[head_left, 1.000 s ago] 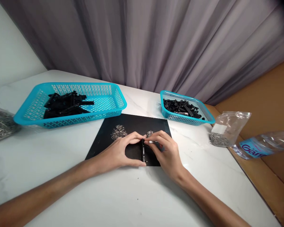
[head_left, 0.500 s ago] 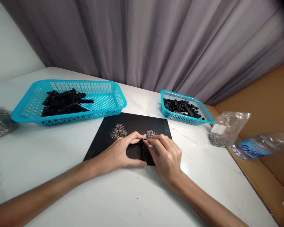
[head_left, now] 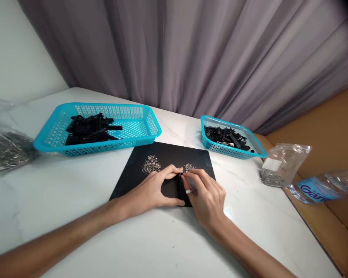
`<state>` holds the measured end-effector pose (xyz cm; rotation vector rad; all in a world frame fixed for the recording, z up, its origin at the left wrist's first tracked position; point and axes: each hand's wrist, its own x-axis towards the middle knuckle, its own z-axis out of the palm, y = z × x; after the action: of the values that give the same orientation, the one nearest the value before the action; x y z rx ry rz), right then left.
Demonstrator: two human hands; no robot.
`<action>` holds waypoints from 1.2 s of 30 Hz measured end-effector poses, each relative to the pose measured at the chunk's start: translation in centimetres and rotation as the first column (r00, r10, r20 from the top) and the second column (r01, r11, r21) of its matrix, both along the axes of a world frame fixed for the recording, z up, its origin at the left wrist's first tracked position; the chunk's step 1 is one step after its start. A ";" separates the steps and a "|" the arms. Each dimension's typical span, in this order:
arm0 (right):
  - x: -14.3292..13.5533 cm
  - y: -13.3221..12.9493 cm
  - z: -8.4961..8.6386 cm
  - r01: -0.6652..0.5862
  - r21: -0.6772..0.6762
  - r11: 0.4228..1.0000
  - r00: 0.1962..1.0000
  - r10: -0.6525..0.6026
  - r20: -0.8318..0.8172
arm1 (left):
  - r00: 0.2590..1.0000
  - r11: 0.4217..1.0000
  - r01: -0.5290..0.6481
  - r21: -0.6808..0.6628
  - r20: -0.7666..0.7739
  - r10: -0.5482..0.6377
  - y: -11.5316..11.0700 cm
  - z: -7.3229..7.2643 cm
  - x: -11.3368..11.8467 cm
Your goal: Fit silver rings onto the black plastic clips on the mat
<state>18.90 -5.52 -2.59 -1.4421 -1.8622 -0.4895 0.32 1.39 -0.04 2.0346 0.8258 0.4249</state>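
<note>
Over a black mat (head_left: 130, 170) on the white table, my left hand (head_left: 152, 191) grips a narrow black part (head_left: 180, 187) by its two ends, between thumb and fingers. My right hand (head_left: 205, 195) pinches at the far end of that part; anything tiny between its fingertips is hidden. A thin whitish tool (head_left: 189, 191) sticks out from under the right fingers. Beyond the hands lie two piles of small metal pieces, a larger one (head_left: 151, 165) at left and a smaller one (head_left: 189, 167) at right.
A large blue basket (head_left: 110, 146) with black parts stands at back left, a smaller blue basket (head_left: 234, 153) with black parts at back right. Bags of metal pieces lie at far left (head_left: 8, 150) and right (head_left: 272, 177), beside a plastic bottle (head_left: 316, 190). A curtain hangs behind.
The whole view has shifted slightly, so the scene sits a little lower and further right. Both hands keep nearly the same hold on the black part, and the whitish tool's angle has changed slightly.
</note>
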 end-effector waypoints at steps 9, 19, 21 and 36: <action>0.2 0.2 0.0 -0.025 -0.095 0.995 0.993 0.013 -0.120 | 1.000 1.000 -0.015 0.013 -0.009 0.015 0.0 -0.1 0.0; -0.1 -0.3 -0.2 0.009 -0.102 0.995 0.999 -0.013 -0.032 | 0.999 1.000 -0.009 0.020 -0.037 0.009 -0.1 -0.6 0.0; -0.3 -0.5 -0.4 0.014 -0.105 0.994 1.000 -0.016 -0.024 | 0.999 1.000 -0.003 0.023 -0.033 0.004 0.0 -0.7 -0.1; 1.5 0.4 1.9 -0.328 -0.353 0.876 0.769 0.030 -0.639 | 0.998 0.999 0.050 0.004 -0.050 -0.049 0.1 -0.5 -0.5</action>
<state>20.43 -5.09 -0.70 -1.4397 -1.5798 0.5165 -0.16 1.54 -0.56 2.0739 0.8036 0.3500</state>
